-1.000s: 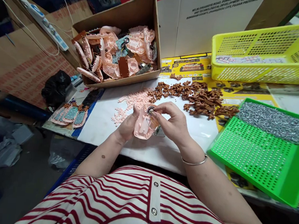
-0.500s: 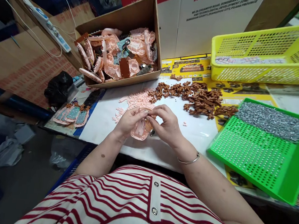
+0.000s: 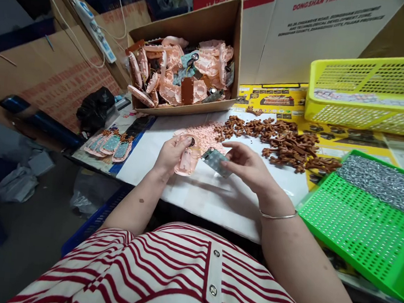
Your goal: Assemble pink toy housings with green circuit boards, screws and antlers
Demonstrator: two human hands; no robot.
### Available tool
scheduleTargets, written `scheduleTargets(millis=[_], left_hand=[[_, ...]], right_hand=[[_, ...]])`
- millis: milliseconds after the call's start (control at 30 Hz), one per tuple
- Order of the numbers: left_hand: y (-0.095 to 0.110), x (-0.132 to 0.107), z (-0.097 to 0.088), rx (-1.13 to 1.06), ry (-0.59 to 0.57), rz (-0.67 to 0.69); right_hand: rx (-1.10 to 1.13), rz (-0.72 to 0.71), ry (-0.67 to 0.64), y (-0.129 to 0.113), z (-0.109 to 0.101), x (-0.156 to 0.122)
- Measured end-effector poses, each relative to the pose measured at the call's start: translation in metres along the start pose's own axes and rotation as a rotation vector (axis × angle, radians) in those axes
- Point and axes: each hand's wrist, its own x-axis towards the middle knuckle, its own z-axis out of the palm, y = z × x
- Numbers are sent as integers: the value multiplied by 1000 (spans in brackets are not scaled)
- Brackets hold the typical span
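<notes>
My left hand (image 3: 172,154) grips a pink plastic shell (image 3: 187,163) by its left side. The thumb presses a small round dark part (image 3: 191,142) near the shell's upper end. My right hand (image 3: 246,165) pinches a grey-green circuit board (image 3: 216,161) at its right edge, just right of the shell and tilted. Thin wires appear to run between the board and the shell. Behind my hands lies a heap of small pink pieces (image 3: 207,134). Brown bone-shaped plastic parts (image 3: 284,142) are piled farther right.
A cardboard box (image 3: 188,108) full of pink shells and boards stands at the back. Shells fitted with boards (image 3: 110,144) lie at the left. On the right are a green tray (image 3: 353,235) with metal screws (image 3: 383,179) and a yellow basket (image 3: 364,116).
My right hand has moved right, away from the shell, and now holds the circuit board out beside it. My left hand keeps the shell. The view has shifted left.
</notes>
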Motion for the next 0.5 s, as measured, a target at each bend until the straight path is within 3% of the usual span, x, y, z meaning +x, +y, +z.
scheduleTargets(millis=[133,300,500], left_hand=[[-14,-7,-3,91,-175,-154],[-25,-17,5,37,-396,-327],[-26,-19,12,-162,-492,-441]], right_hand=[[3,-112,164,-5,3,-1],[-128,-166,334,3,3,1],[-227,-143,376,8,2,3]])
